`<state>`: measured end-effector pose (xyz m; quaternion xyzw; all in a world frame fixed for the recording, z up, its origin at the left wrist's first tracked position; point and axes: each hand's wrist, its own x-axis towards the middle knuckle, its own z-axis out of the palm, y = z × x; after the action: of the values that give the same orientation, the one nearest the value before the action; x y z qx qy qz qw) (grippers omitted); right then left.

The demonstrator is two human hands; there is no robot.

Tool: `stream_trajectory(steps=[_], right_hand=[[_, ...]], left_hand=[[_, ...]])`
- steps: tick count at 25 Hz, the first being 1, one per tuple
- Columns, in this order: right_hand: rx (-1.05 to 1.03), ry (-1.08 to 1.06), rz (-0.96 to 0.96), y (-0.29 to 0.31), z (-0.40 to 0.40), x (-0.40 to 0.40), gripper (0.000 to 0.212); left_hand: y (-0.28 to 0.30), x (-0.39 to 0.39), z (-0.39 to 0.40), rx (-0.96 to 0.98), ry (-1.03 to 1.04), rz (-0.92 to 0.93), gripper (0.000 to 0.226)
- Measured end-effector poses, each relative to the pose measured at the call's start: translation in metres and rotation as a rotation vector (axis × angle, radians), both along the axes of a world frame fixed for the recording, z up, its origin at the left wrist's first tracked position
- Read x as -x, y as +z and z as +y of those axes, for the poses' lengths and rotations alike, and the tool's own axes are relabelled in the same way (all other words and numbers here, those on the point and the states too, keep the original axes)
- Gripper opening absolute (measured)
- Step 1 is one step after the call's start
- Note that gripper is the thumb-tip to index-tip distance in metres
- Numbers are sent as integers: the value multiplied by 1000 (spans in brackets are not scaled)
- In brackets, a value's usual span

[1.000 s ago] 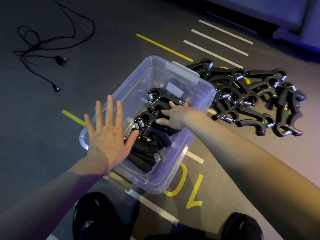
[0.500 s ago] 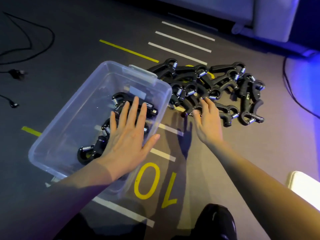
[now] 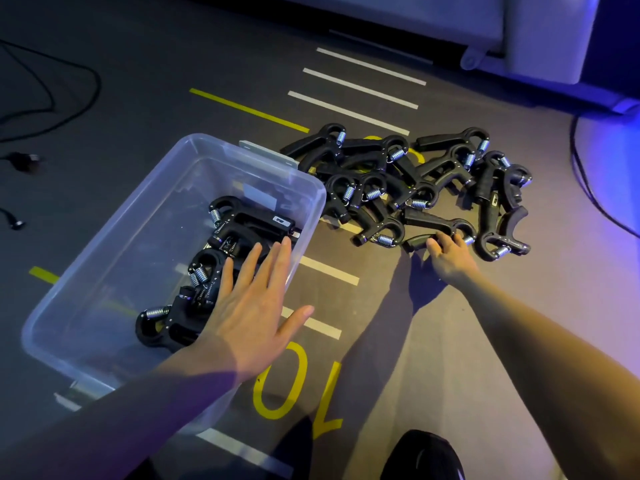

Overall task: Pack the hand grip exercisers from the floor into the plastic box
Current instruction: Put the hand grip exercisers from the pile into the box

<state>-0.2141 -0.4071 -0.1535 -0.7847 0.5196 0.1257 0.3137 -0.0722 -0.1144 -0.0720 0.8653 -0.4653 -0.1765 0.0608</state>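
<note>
A clear plastic box (image 3: 104,247) sits on the floor at the left, with several black hand grip exercisers (image 3: 239,230) lying along its right side. My left hand (image 3: 252,310) hovers flat over the box's right rim, fingers spread and straight. To the right, a pile of black exercisers with steel springs (image 3: 408,181) lies on the floor. My right hand (image 3: 446,254) reaches the pile's near edge, its fingers curling round the handle of one exerciser (image 3: 438,230) that still lies on the floor.
Black cables (image 3: 52,98) run over the floor at the far left. White and yellow stripes and a yellow "10" (image 3: 294,389) mark the floor. A pale piece of furniture (image 3: 519,32) stands at the back right. My dark shoe (image 3: 422,455) shows at the bottom.
My right hand left the box, crossed to the pile and closed its fingers on an exerciser at the near edge. My left hand shifted from the box's left rim to its right side.
</note>
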Motion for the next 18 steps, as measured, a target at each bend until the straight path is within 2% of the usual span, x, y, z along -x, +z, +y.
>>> stream_trajectory(steps=[6,13,15,18], right_hand=[[-21,-112,63,-6,-22,-6,49],[10,-167,150,-8,4,-11,45],[18,-205,107,-6,9,-11,42],[68,-233,-80,-1,20,-4,36]], left_hand=[[3,1,2,4,11,26,83],[3,1,8,6,18,34,87],[3,1,9,-6,19,26,88],[3,1,12,-2,29,29,89]])
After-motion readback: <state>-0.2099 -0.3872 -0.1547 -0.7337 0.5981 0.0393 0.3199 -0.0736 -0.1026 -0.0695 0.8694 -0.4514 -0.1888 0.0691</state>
